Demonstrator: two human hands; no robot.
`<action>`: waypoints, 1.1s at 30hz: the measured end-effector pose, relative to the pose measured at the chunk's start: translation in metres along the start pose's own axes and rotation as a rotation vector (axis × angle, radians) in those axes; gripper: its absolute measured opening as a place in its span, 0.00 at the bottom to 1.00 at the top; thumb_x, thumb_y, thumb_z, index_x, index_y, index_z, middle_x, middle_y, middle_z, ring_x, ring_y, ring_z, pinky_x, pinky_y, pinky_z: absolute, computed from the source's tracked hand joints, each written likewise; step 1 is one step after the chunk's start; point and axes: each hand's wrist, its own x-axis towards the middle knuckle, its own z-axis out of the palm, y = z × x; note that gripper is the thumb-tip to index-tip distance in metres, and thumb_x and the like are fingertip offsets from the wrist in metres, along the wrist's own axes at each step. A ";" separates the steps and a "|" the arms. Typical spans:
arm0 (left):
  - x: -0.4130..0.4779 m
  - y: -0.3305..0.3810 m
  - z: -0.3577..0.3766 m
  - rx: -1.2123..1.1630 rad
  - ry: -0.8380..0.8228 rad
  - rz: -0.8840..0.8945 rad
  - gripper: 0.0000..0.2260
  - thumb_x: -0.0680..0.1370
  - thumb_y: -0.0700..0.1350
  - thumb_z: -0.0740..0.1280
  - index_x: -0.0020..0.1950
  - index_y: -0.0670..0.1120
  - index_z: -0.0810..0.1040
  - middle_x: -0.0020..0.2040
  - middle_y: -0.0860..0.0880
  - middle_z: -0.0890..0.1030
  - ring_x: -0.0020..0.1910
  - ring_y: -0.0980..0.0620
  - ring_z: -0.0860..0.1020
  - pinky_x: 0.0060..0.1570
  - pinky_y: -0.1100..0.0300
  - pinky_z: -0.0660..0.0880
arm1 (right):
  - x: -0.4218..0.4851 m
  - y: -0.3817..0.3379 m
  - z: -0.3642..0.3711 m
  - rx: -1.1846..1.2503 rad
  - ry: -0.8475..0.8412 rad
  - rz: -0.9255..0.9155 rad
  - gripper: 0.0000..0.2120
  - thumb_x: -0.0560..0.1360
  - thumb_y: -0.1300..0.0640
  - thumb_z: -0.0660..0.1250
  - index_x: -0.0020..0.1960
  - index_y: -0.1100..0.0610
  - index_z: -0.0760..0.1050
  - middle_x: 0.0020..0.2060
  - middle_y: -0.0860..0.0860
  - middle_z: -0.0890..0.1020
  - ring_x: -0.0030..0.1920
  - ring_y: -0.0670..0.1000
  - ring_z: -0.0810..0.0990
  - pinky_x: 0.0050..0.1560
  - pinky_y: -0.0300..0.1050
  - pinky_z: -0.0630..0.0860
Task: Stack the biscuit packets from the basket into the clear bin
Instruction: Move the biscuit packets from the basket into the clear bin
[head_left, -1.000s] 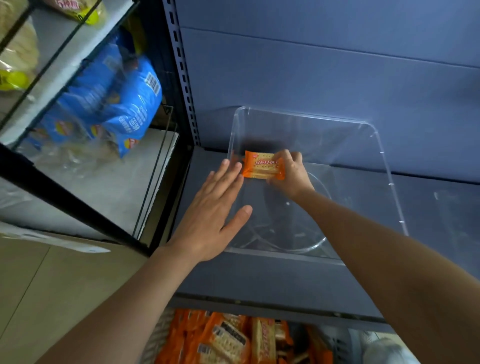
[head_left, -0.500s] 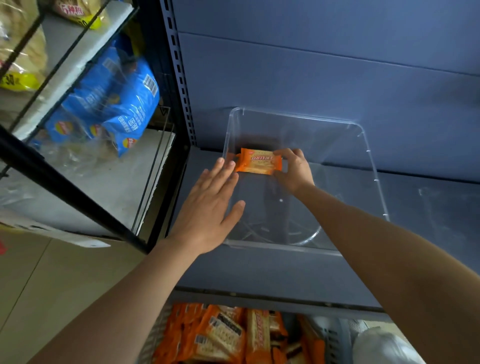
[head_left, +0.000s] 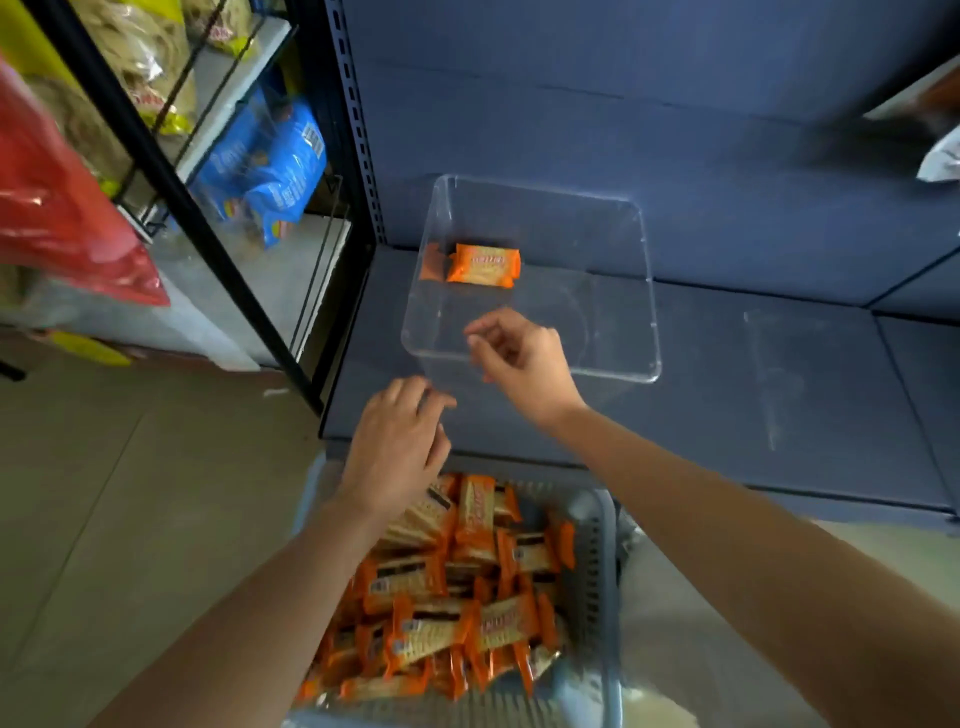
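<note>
One orange biscuit packet lies flat in the far left corner of the clear bin, which stands on the grey-blue shelf. My right hand hovers over the bin's near rim with fingers loosely curled and nothing in it. Lower and to the left, my left hand is above the shelf's front edge, fingers apart and empty. Below both hands, a grey-blue basket holds several orange biscuit packets in a loose heap.
The grey-blue shelf stretches to the right of the bin. At left stands a black-framed rack with blue snack bags and a red bag. Tiled floor lies at lower left.
My right hand let go of the packet, which now lies in the bin's far left corner, and drew back toward me. My left hand left the bin's side. The view tilted down onto the basket.
</note>
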 end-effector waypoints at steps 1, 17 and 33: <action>-0.015 0.002 0.008 -0.015 -0.068 -0.008 0.11 0.73 0.42 0.65 0.55 0.45 0.79 0.49 0.48 0.76 0.50 0.46 0.76 0.47 0.52 0.74 | -0.018 0.006 0.003 -0.026 -0.024 0.014 0.03 0.77 0.58 0.66 0.49 0.55 0.78 0.33 0.49 0.80 0.32 0.49 0.78 0.37 0.42 0.76; -0.104 -0.004 0.095 -0.053 -0.578 -0.183 0.29 0.79 0.46 0.61 0.79 0.52 0.54 0.79 0.48 0.50 0.78 0.47 0.45 0.75 0.50 0.45 | -0.144 0.122 0.103 -0.239 -0.189 0.795 0.28 0.70 0.37 0.70 0.61 0.52 0.65 0.54 0.49 0.75 0.53 0.50 0.78 0.51 0.49 0.77; -0.090 0.018 0.081 -0.971 -0.399 -0.970 0.17 0.77 0.48 0.69 0.63 0.41 0.77 0.54 0.49 0.79 0.56 0.50 0.77 0.60 0.49 0.76 | -0.165 0.106 0.048 -0.350 -0.496 0.232 0.28 0.67 0.52 0.76 0.64 0.47 0.70 0.60 0.44 0.75 0.61 0.47 0.70 0.63 0.51 0.68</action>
